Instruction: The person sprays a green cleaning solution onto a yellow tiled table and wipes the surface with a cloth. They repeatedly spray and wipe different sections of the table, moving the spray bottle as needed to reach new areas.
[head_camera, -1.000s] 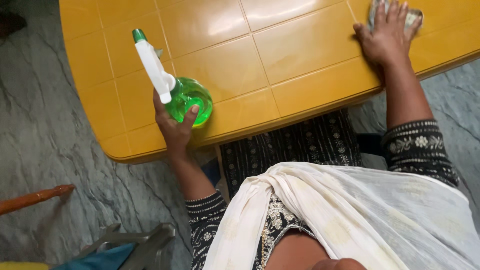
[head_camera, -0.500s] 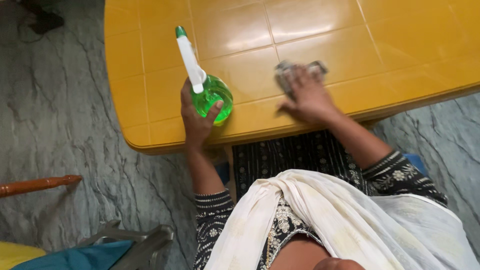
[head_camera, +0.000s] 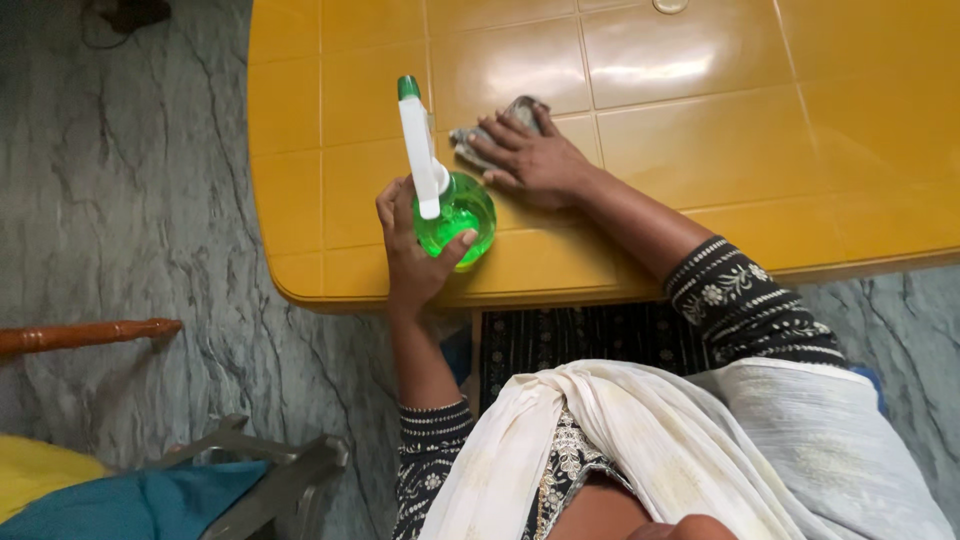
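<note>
**Bottle near the edge, cloth under the palm**

The left hand wraps its fingers around a round green spray bottle standing on the table near its front edge; a nudge could tip it onto the stone floor. The right hand presses flat, fingers spread, on a crumpled grey cloth just beside the bottle. The glossy yellow top is moulded in tile-like squares and may be slippery.

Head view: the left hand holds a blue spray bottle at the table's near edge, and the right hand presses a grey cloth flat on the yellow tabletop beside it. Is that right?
Not quite: the spray bottle is green, with a white trigger head, not blue. The head view shows it. The rest stands: the left hand holds it at the near edge of the yellow table, and the right hand presses the grey cloth flat beside it.
</note>
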